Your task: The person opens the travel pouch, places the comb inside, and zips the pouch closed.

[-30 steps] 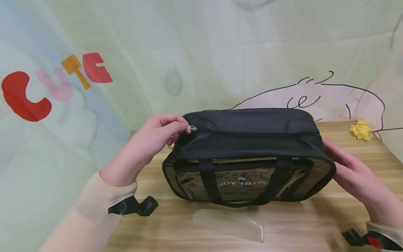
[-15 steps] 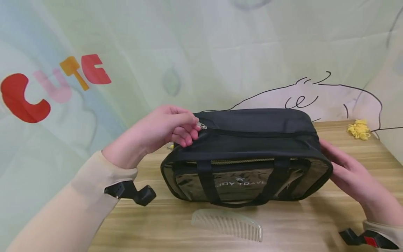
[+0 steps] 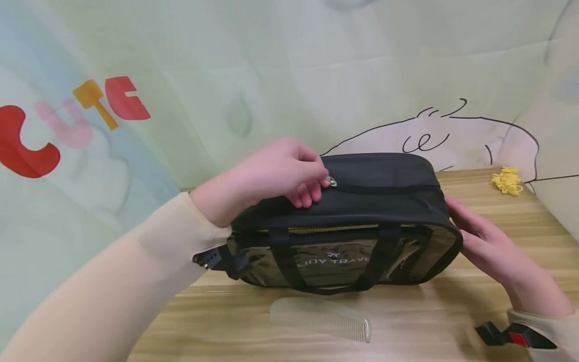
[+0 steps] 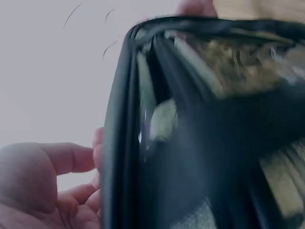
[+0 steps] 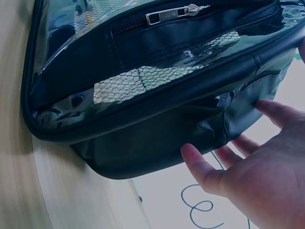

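Observation:
A black toiletry bag with a clear front panel stands on the wooden table, its lettered front and strap handle facing me. Thumb and forefinger of my left hand pinch the metal zipper pull on the bag's top, left of the middle. In the left wrist view the bag's edge hides part of those fingers. Against the bag's right end lies my right hand; the right wrist view shows its fairly straight fingers touching the black side. A second zipper pull on the front pocket shows there.
A pale translucent comb lies on the table just in front of the bag. At the back right sits a yellow stringy bundle. A printed cloth hangs behind and to the left.
My left hand has drawn the zipper pull rightward along the bag's top, from its left end to nearer the middle. The right hand stays at the bag's right end.

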A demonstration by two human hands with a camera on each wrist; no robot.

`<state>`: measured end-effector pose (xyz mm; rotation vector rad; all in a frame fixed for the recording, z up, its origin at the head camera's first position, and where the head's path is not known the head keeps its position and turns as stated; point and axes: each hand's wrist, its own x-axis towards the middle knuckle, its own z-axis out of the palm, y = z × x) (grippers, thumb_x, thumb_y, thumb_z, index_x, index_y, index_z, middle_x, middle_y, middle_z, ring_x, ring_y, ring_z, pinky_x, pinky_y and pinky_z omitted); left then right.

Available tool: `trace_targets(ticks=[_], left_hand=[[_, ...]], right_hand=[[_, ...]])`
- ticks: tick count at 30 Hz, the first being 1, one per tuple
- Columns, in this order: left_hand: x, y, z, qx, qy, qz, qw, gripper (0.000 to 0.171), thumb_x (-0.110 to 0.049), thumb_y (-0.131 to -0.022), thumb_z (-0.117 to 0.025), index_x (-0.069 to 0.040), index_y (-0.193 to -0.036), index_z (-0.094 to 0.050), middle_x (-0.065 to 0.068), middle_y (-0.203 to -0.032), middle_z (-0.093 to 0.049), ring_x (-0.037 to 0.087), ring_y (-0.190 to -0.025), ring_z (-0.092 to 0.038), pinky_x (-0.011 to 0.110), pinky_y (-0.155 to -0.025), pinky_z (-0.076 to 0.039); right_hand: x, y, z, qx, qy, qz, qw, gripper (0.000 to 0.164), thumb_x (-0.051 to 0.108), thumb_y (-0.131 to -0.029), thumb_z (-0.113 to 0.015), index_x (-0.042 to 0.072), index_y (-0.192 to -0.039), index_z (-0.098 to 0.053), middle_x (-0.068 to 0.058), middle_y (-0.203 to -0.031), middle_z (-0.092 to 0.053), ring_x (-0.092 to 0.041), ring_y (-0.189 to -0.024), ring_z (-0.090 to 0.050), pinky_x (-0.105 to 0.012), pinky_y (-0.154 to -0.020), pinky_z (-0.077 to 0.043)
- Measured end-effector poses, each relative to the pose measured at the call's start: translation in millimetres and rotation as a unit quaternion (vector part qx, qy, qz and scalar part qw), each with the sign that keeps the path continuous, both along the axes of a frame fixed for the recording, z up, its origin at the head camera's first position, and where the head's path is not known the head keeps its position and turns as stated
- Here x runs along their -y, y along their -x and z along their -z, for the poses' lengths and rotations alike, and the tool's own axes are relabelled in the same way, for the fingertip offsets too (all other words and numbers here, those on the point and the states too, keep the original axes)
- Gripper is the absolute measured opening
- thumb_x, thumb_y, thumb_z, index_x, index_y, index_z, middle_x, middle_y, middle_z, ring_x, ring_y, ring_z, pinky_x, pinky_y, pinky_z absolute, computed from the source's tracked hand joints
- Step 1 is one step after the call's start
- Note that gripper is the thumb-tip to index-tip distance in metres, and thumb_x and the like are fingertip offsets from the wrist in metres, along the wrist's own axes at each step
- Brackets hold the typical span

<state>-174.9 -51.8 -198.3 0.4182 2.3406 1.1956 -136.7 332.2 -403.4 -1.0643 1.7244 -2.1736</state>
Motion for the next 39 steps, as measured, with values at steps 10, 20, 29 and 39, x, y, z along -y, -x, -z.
trace_targets(ticks=[10, 20, 29, 39], left_hand=[[-55.6, -0.4, 13.0, 0.054, -0.072, 0.011, 0.9959, 0.020, -0.011, -0.105, -0.057, 0.003, -0.096, -0.069, 0.014, -0.081, -0.073, 0.019, -0.064, -0.067, 0.029, -0.064, -0.060], [-104.3, -2.2, 13.7, 0.072, -0.114, 0.007, 0.9908, 0.024, -0.010, -0.105, -0.056, 0.004, -0.088, -0.067, 0.016, -0.076, -0.074, 0.018, -0.059, -0.067, 0.025, -0.057, -0.057], [-87.0, -10.6, 9.6, 0.016, -0.114, 0.034, 0.9928, 0.012, -0.017, -0.105, -0.060, -0.007, -0.104, -0.066, 0.012, -0.087, -0.074, 0.021, -0.067, -0.070, 0.029, -0.063, -0.059], [-14.6, -89.7, 19.5, -0.151, -0.206, 0.105, 0.9611, 0.017, -0.005, -0.100, -0.060, -0.007, -0.116, -0.062, 0.006, -0.095, -0.069, 0.017, -0.079, -0.069, 0.035, -0.065, -0.061]], right_hand=[[19.2, 1.9, -8.2, -0.012, -0.060, 0.021, 0.998, 0.061, -0.003, -0.108, -0.040, 0.004, -0.164, -0.018, 0.005, -0.168, -0.028, 0.001, -0.151, -0.024, -0.012, -0.112, -0.033], [15.1, 0.5, -9.5, -0.018, -0.059, 0.022, 0.998, 0.060, -0.005, -0.108, -0.033, 0.003, -0.165, -0.016, 0.003, -0.168, -0.028, -0.002, -0.151, -0.025, -0.013, -0.113, -0.033], [10.3, -2.1, -5.8, -0.031, -0.037, 0.012, 0.999, 0.059, -0.008, -0.107, -0.028, 0.001, -0.164, -0.014, 0.001, -0.168, -0.030, -0.005, -0.151, -0.031, -0.014, -0.113, -0.035], [9.8, 0.6, -4.5, -0.037, -0.012, -0.008, 0.999, 0.059, -0.009, -0.106, -0.026, 0.001, -0.164, -0.014, 0.000, -0.168, -0.031, -0.007, -0.151, -0.032, -0.015, -0.114, -0.034]])
